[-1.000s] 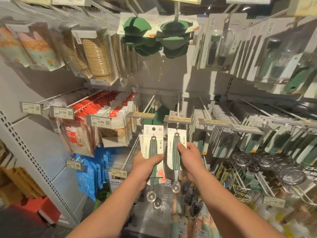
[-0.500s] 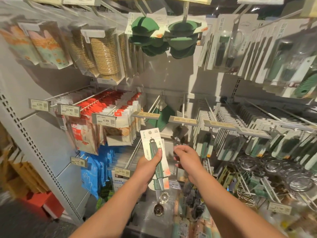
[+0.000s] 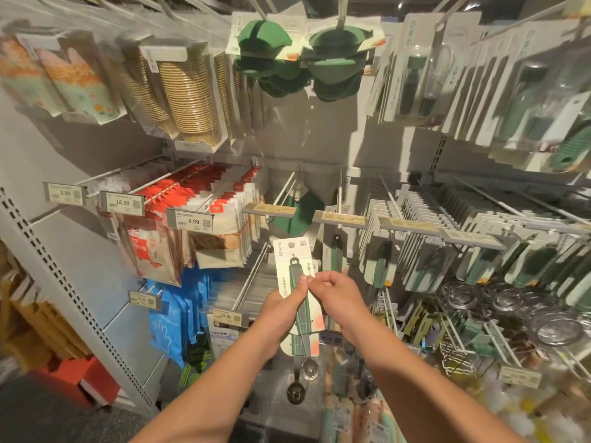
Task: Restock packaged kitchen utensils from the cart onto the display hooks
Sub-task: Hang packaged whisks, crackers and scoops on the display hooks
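We see left hand [image 3: 281, 306] gripping carded spoons [image 3: 295, 282], right hand [image 3: 335, 294] pinching the card's edge, below the display hook [image 3: 340, 193].

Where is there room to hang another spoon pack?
The two middle hooks are nearly bare: one hook holds only a green mitt, the next hook one spoon pack. Left, the red-topped packets crowd their hooks; right, the white cards are packed tight.

Grey pegboard wall [image 3: 80, 251], seemingly dark floor [image 3: 48, 420], warm light.
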The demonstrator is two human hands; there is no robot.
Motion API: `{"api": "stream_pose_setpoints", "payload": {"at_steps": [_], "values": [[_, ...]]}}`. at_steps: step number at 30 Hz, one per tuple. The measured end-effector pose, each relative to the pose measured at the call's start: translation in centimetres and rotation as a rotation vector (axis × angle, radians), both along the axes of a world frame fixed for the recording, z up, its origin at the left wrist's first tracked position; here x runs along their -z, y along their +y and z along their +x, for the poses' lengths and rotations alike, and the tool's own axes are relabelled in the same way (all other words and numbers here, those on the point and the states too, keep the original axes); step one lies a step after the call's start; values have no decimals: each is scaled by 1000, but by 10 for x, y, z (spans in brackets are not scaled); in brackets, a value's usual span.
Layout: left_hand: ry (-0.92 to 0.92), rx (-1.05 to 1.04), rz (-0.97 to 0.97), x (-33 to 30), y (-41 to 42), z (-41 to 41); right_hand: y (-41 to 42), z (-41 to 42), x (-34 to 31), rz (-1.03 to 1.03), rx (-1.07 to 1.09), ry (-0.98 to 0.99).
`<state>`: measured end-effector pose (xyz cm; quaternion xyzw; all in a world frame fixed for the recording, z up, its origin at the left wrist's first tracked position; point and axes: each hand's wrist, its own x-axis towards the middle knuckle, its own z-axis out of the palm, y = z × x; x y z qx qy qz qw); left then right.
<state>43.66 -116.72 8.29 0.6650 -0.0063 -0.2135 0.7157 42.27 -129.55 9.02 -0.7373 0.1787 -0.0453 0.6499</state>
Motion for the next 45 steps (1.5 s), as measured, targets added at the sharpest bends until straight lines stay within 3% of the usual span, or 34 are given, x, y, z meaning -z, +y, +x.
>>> {"api": "stream_pose_setpoints", "payload": {"at_steps": [14,23,30,37,41,45], "values": [[34,-114,-74,-6,4,9,-13,-5,16,123,101,-46],[-6,-207,-56,-6,5,13,-28,-10,17,-39,182,-182],[-20,-250,-84,-5,-2,14,-34,1,13,32,322,-144],[-14,-259,-93,-8,0,15,-36,19,-3,-67,399,-105],[-17,-255,-91,-6,2,17,-44,31,-1,-145,392,1],[-10,-251,-107,-2,4,20,-45,27,10,-78,309,86]]}}
